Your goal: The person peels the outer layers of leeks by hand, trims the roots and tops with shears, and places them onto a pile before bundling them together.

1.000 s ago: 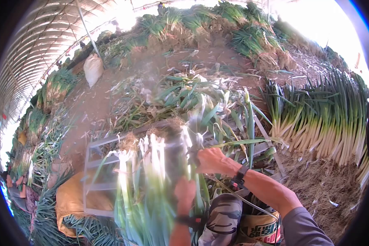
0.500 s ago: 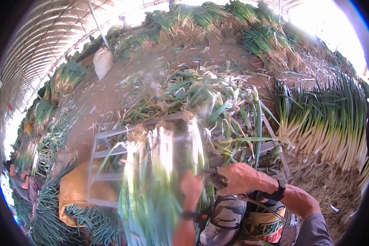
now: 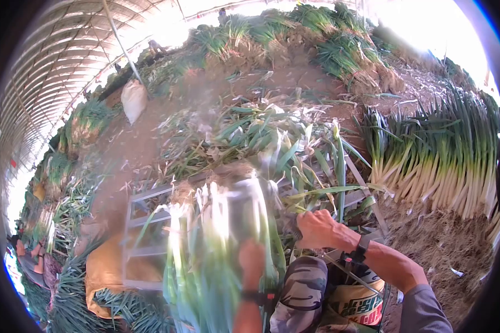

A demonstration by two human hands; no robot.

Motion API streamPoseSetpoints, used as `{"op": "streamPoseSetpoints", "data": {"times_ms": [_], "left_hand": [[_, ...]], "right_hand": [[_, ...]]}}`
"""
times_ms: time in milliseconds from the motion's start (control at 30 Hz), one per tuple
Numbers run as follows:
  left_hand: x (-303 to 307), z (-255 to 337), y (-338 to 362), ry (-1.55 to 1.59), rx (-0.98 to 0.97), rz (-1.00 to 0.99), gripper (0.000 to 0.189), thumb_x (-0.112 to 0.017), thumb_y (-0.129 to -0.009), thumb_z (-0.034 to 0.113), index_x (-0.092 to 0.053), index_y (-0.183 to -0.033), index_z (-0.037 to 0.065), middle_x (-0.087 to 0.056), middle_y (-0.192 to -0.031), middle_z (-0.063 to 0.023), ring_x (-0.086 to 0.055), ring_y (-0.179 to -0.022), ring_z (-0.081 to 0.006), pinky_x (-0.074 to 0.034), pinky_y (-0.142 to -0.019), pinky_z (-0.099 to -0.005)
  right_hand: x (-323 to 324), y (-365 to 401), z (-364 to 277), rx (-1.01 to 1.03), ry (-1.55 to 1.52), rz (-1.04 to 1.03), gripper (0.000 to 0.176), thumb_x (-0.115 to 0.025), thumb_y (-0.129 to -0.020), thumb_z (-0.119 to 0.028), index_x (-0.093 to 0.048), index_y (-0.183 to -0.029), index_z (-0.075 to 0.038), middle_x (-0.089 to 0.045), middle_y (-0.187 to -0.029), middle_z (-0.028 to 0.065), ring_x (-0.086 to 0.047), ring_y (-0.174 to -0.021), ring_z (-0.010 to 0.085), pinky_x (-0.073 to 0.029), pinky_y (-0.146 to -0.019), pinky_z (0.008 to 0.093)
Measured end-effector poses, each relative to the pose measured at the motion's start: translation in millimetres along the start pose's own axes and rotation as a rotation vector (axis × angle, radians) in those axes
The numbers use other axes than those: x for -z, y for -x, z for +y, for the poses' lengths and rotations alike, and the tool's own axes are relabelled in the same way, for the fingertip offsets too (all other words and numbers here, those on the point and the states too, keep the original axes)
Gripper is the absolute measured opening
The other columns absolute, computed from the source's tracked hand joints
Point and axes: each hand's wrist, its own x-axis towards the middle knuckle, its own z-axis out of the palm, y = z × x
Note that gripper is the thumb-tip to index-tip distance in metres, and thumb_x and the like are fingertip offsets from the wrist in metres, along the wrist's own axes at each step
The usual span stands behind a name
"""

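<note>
A row of long green onions [image 3: 214, 222] lies over a pale metal rack [image 3: 144, 251], white root ends away from me. My left hand [image 3: 251, 258], smeared by motion, is closed on stalks at the right of this row. My right hand [image 3: 319, 228] grips a dark tool [image 3: 289, 223] beside the root ends; it looks like an air gun, though the fingers hide most of it. From below that hand a thin hose [image 3: 347, 271] runs down past my knee. Blur covers the white ends nearest the tool.
Stripped leaves [image 3: 244, 130] are heaped beyond the rack. On the right stand onions [image 3: 439, 161] in a long row. A yellow sack [image 3: 105, 266] lies at left, a white sack [image 3: 134, 101] farther back. Another person's arm [image 3: 30, 258] shows at the far left edge.
My left hand has moved left and slightly down, and the stalks at the right now lie closer to the row. My right hand has risen a little with the tool.
</note>
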Motion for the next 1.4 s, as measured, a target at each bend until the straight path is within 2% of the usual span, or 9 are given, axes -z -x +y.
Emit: {"op": "streamPoseSetpoints", "data": {"times_ms": [167,433,600,667,967,1000,1100,1267,1400], "left_hand": [[66.4,10.6,12.4,-0.299,-0.044,0.325,0.043,-0.073,-0.081,0.025,-0.06,-0.115,0.002,-0.06,-0.116,-0.019,-0.056,-0.114,-0.0385,-0.045,-0.095,-0.0484],[88.3,-46.6,1.3,-0.217,0.178,0.078,0.029,-0.07,-0.081,0.021,-0.066,-0.096,-0.003,-0.069,-0.094,-0.0245,-0.068,-0.084,-0.0391,-0.052,-0.078,-0.0486],[77.0,-124.6,20.2,0.363,0.051,0.134,0.023,-0.064,-0.088,0.016,-0.059,-0.101,-0.002,-0.063,-0.081,-0.0106,-0.058,-0.059,-0.018,-0.046,-0.053,-0.0312],[96.3,-119.1,38.0,0.496,0.09,0.088,0.023,-0.063,-0.09,0.016,-0.057,-0.104,-0.001,-0.06,-0.076,-0.0072,-0.054,-0.053,-0.0139,-0.042,-0.047,-0.0283],[156.7,-25.9,116.7,0.682,0.323,-0.167,0.021,-0.06,-0.093,0.013,-0.056,-0.108,-0.003,-0.058,-0.073,-0.0081,-0.051,-0.05,-0.0138,-0.041,-0.042,-0.0283],[168.8,-8.0,132.6,0.603,0.254,-0.207,0.056,-0.06,-0.103,0.029,-0.044,-0.146,-0.003,-0.044,-0.072,0.0021,-0.039,-0.059,-0.008,-0.036,-0.055,-0.0295],[195.3,37.5,167.1,0.654,0.393,-0.21,0.054,-0.058,-0.104,0.028,-0.045,-0.146,-0.003,-0.042,-0.07,0.0026,-0.038,-0.059,-0.0064,-0.036,-0.056,-0.0284],[211.4,56.4,202.4,0.732,0.386,-0.201,0.017,-0.06,-0.102,0.018,-0.055,-0.109,0.004,-0.042,-0.068,0.0044,-0.04,-0.055,-0.0055,-0.035,-0.051,-0.0253],[203.7,46.1,215.7,0.807,0.325,-0.302,0.021,-0.062,-0.101,0.021,-0.058,-0.111,0.003,-0.046,-0.067,0.0032,-0.041,-0.053,-0.0057,-0.036,-0.051,-0.0261]], "right_hand": [[-42.2,-13.1,18.5,-0.002,0.153,-0.029,0.03,-0.073,-0.071,-0.027,-0.075,-0.086,-0.001,-0.072,-0.088,0.0181,-0.073,-0.087,0.0307,-0.058,-0.07,0.0404],[-66.5,-21.8,28.6,0.04,0.163,-0.119,0.048,-0.073,-0.074,-0.04,-0.068,-0.097,0.002,-0.072,-0.086,0.0173,-0.072,-0.085,0.0329,-0.057,-0.072,0.0416],[-48.1,-23.1,31.7,0.045,-0.148,0.103,0.054,-0.073,-0.08,-0.049,-0.066,-0.104,-0.001,-0.072,-0.088,0.0173,-0.07,-0.087,0.0379,-0.055,-0.076,0.0449],[-32.2,-22.3,23.9,0.046,-0.381,0.153,0.044,-0.071,-0.083,-0.045,-0.07,-0.096,-0.003,-0.072,-0.087,0.0171,-0.069,-0.083,0.0401,-0.056,-0.077,0.0471],[-13.6,-30.2,2.4,0.159,-0.933,0.286,0.063,-0.074,-0.088,-0.036,-0.054,-0.139,-0.005,-0.071,-0.103,0.0181,-0.066,-0.084,0.0237,-0.053,-0.079,0.0371],[-14.4,-29.2,2.5,0.149,-0.959,0.252,0.064,-0.074,-0.088,-0.036,-0.053,-0.14,-0.005,-0.07,-0.107,0.0185,-0.066,-0.087,0.0241,-0.053,-0.08,0.0371],[-20.4,-28.4,-0.6,0.155,-1.012,0.179,0.069,-0.075,-0.087,-0.035,-0.05,-0.143,-0.004,-0.067,-0.118,0.0195,-0.066,-0.092,0.0251,-0.053,-0.084,0.0371],[-39.8,-34.6,-12.3,0.22,-0.943,0.251,0.078,-0.076,-0.085,-0.032,-0.042,-0.148,-0.001,-0.06,-0.131,0.02,-0.065,-0.095,0.0241,-0.052,-0.089,0.0371],[-45.5,-47.4,-20.6,0.212,-1.041,0.339,0.08,-0.077,-0.081,-0.021,-0.04,-0.149,-0.004,-0.063,-0.123,0.0164,-0.063,-0.08,0.015,-0.054,-0.078,0.0332]]}}
